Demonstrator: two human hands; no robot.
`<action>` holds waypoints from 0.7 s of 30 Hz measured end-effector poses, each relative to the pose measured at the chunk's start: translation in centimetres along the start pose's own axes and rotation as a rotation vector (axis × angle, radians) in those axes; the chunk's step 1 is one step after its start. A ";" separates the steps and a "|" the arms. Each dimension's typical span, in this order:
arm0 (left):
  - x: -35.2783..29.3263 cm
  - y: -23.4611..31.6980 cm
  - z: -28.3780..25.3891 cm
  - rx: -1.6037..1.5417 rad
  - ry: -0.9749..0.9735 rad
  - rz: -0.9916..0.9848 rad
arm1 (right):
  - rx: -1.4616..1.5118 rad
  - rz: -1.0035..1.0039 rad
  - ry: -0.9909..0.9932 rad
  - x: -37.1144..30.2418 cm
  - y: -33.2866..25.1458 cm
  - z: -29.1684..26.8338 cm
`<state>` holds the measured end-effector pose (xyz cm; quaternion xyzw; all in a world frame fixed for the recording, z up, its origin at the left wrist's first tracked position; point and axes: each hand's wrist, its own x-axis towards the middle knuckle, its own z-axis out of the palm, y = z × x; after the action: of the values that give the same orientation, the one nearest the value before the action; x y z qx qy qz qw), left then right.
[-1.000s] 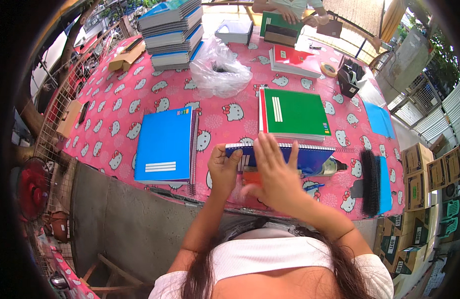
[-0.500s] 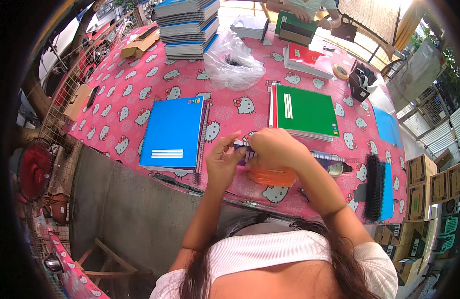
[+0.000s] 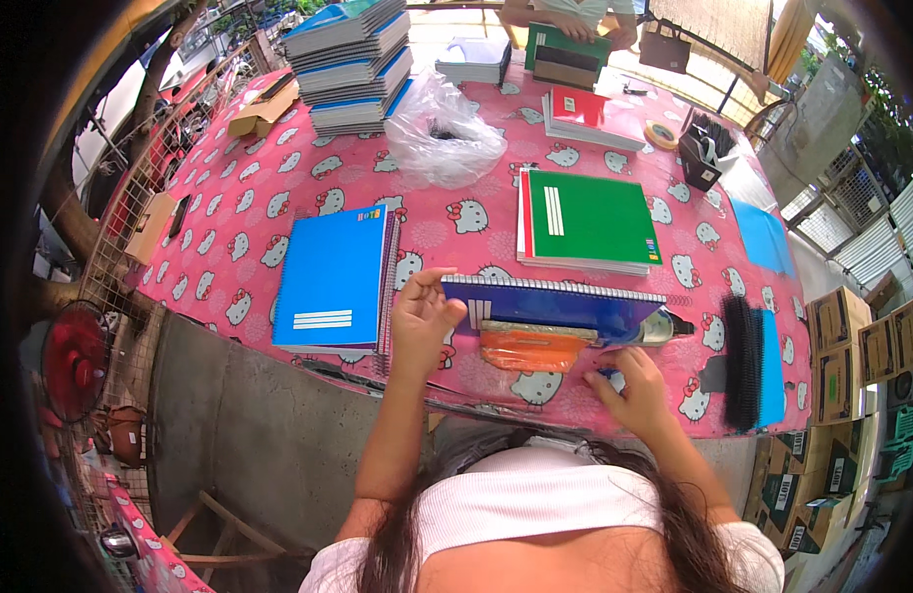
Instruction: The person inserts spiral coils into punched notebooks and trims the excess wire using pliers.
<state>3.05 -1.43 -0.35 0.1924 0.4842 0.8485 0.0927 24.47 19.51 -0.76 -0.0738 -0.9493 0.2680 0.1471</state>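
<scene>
Left hand (image 3: 422,321): thumb and fingers closed on the left end of the dark blue notebook (image 3: 565,304). Right hand (image 3: 634,395): fingers curled, thumb apart from them, at the pen (image 3: 610,374); whether it grasps the pen cannot be told.

Change, right hand: half a second ago at the notebook's left end, beside the left hand; now off the notebook, lower and to the right. Cover and coil (image 3: 545,288), then largely hidden by the right hand and forearm, now show along most of their length.

Notebook: held tilted at the table's near side, coil uppermost, cover toward the wearer. Just before it, one orange item (image 3: 533,348) in clear wrap; by its right end, one bottle (image 3: 666,328). Beyond, one green notebook (image 3: 600,219), atop a stack.
</scene>
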 end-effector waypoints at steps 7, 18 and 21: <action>2.1 -1.6 -1.9 0.078 -0.037 0.061 | -0.419 0.192 -0.098 -7.8 7.1 2.1; 1.8 -0.5 8.2 0.378 -0.115 0.513 | 0.155 -0.078 0.301 1.4 -5.0 -5.8; 1.0 -0.3 10.8 0.560 -0.178 0.651 | 0.084 -0.115 0.368 4.0 -7.2 -7.0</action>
<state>6.63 7.54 4.51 0.4251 0.5998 0.6495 -0.1942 22.49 17.70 9.67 -0.0610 -0.8971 0.2804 0.3360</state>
